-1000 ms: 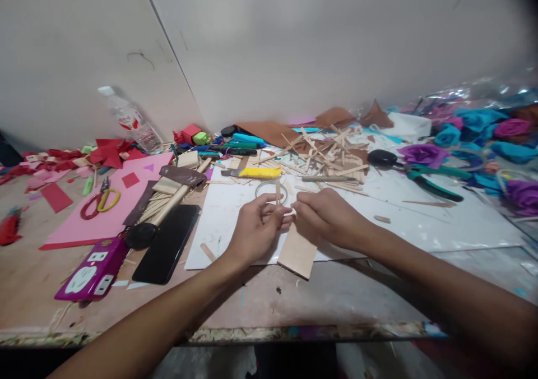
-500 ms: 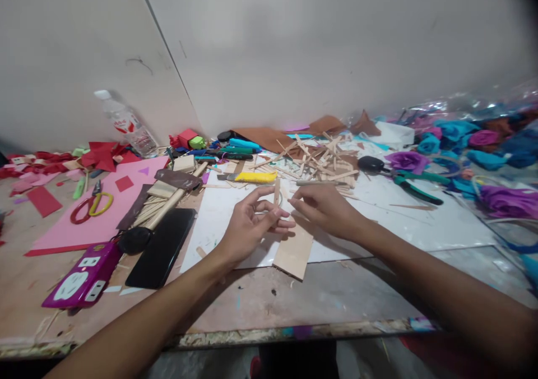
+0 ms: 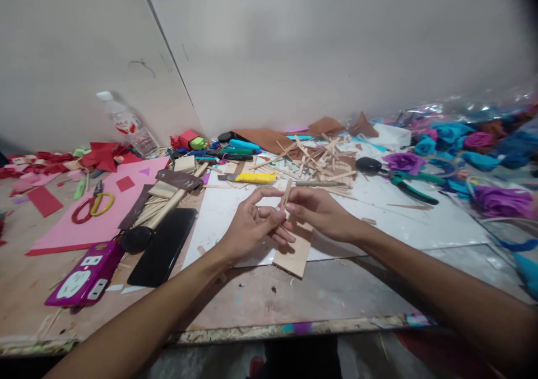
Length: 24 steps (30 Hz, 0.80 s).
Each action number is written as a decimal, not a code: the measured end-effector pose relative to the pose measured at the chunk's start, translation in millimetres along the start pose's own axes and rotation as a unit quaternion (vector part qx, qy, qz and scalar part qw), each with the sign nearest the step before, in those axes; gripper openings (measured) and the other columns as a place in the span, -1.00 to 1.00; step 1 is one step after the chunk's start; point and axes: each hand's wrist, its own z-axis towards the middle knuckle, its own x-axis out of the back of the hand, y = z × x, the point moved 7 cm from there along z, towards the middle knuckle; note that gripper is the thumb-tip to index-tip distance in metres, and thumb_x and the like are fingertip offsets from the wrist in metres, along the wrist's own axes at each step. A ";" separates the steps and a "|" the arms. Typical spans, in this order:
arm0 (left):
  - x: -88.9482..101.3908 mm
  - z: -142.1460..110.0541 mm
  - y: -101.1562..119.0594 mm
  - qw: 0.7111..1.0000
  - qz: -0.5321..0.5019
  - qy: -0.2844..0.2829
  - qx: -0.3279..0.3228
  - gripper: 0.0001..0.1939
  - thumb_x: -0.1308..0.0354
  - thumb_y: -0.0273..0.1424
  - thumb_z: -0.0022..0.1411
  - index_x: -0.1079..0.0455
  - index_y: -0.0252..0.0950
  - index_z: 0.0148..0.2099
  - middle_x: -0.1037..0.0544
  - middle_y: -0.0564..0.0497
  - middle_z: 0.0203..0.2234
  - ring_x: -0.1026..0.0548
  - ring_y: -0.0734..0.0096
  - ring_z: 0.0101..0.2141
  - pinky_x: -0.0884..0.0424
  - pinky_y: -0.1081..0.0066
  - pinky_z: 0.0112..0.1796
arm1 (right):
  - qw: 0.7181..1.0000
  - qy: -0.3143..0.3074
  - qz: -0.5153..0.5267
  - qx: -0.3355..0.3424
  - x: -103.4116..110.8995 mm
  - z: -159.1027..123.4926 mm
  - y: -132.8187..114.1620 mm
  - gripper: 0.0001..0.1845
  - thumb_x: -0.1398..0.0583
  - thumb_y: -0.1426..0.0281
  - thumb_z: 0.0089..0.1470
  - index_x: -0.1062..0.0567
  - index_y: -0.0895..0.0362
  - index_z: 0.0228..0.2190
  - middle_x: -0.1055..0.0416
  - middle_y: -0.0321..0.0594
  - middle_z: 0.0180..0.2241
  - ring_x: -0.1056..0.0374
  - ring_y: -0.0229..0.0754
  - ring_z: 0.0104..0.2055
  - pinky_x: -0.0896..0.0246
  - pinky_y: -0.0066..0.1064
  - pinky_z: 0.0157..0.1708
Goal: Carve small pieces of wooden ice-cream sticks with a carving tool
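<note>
Above a wooden board (image 3: 295,254), the left hand (image 3: 255,219) pinches a thin wooden strip (image 3: 287,192) and the right hand (image 3: 321,209) meets it, grip unclear.

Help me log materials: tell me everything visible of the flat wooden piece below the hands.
The flat wooden piece is pale, thin and straight-sided, apparently bare wood, with a darker near edge. It sits at a slant, its near end angled leftward past the near edge of the white sheet. The left hand and right hand hide its far part, so its full length, and whether they touch it, cannot be told.
</note>
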 end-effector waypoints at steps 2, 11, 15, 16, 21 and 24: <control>0.1 0.3 1.7 1.000 -0.001 0.002 -0.009 -0.39 -0.45 -0.11 0.25 -0.28 -0.23 0.16 -0.68 0.00 -0.40 -0.73 0.13 -0.44 -0.69 0.32 -0.46 | 1.000 0.011 0.005 0.002 0.9 0.4 1.8 -0.70 -0.21 0.20 0.36 -0.47 0.15 -0.32 -0.44 -0.26 -0.35 -0.36 -0.24 -0.33 -0.25 -0.36 -0.28; 2.3 -1.4 2.2 0.997 0.052 0.056 -0.020 -0.43 -0.49 -0.22 0.17 -0.39 -0.31 0.13 -0.61 0.08 -0.47 -0.71 0.25 -0.44 -0.71 0.32 -0.35 | 0.993 0.071 -0.091 -0.008 -0.3 -1.4 3.3 -0.80 -0.14 0.38 0.32 -0.45 0.13 -0.37 -0.45 -0.29 -0.42 -0.32 -0.26 -0.39 -0.20 -0.40 -0.34; 0.7 -1.5 -3.0 0.996 0.065 0.058 -0.005 -0.53 -0.45 -0.25 0.20 -0.44 -0.33 0.06 -0.60 0.08 -0.47 -0.71 0.29 -0.43 -0.70 0.37 -0.32 | 0.985 0.087 -0.149 0.008 -3.0 -2.9 2.2 -0.80 -0.13 0.46 0.27 -0.40 0.12 -0.44 -0.40 -0.33 -0.48 -0.25 -0.28 -0.44 -0.09 -0.42 -0.40; 0.1 -1.2 -3.6 0.996 0.067 0.058 -0.002 -0.57 -0.44 -0.26 0.19 -0.45 -0.34 0.03 -0.60 0.08 -0.48 -0.70 0.30 -0.44 -0.69 0.39 -0.33 | 0.982 0.089 -0.163 0.016 -3.3 -2.8 1.2 -0.79 -0.12 0.46 0.27 -0.39 0.11 -0.44 -0.39 -0.33 -0.49 -0.23 -0.28 -0.45 -0.07 -0.42 -0.41; 1.9 0.4 -1.9 0.994 0.079 0.069 0.005 -0.64 -0.39 -0.20 0.23 -0.50 -0.37 -0.08 -0.60 0.04 -0.51 -0.68 0.32 -0.48 -0.68 0.40 -0.36 | 0.970 0.069 -0.223 0.068 -3.7 -1.9 -7.5 -0.81 -0.13 0.45 0.27 -0.40 0.12 -0.43 -0.37 -0.33 -0.49 -0.20 -0.28 -0.46 -0.05 -0.40 -0.38; 6.6 0.9 0.2 0.993 0.085 0.081 0.005 -0.62 -0.39 -0.17 0.23 -0.50 -0.37 -0.09 -0.62 0.01 -0.50 -0.68 0.31 -0.48 -0.68 0.40 -0.38 | 0.963 0.054 -0.248 0.087 -1.9 -2.1 -12.0 -0.82 -0.16 0.41 0.27 -0.44 0.14 -0.40 -0.36 -0.32 -0.49 -0.20 -0.28 -0.45 -0.03 -0.40 -0.37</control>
